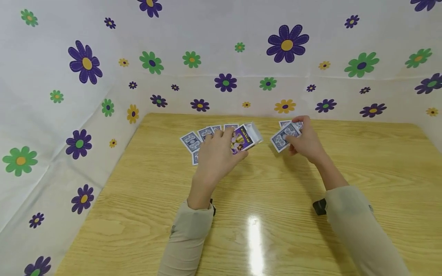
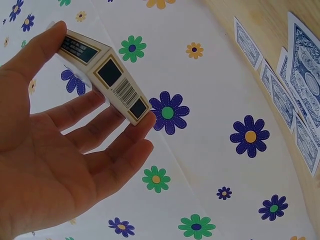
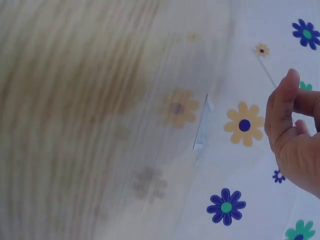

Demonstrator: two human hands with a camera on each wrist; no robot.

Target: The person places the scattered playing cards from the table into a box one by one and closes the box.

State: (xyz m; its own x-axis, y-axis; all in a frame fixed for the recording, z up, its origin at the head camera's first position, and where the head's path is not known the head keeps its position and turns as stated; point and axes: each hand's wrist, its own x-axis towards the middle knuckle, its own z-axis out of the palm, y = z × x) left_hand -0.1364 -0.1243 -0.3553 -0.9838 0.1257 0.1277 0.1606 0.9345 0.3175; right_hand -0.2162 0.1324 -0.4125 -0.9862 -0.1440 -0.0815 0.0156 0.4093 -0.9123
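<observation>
Beyond our fingers, a flower-printed cloth [image 1: 207,34] backs the wooden table [image 1: 138,199]. We see the left hand [image 1: 215,157] gripping a purple card box [image 1: 243,138] between thumb and fingers, face-down cards [image 1: 191,142] spread beyond and left of them. The right hand [image 1: 308,141] pinches a patterned card [image 1: 283,138], another card [image 1: 283,123] lying just past its fingertips.

Pale wood grain is shown across the worktop [image 1: 138,214], and a hard streak of glare is thrown back by its smooth, glossy finish. The flower-printed backdrop [image 1: 207,38] is marked by creases (whether cloth or thin plastic cannot be told). Smooth printed paper is suggested by the loose cards [image 1: 190,142] and the held card [image 1: 281,140]. Printed cardboard is seen in the box [image 1: 243,140], clear, shiny plastic film [image 1: 254,132] at its end. The sleeves [image 1: 189,232] are made of matt cloth.
</observation>
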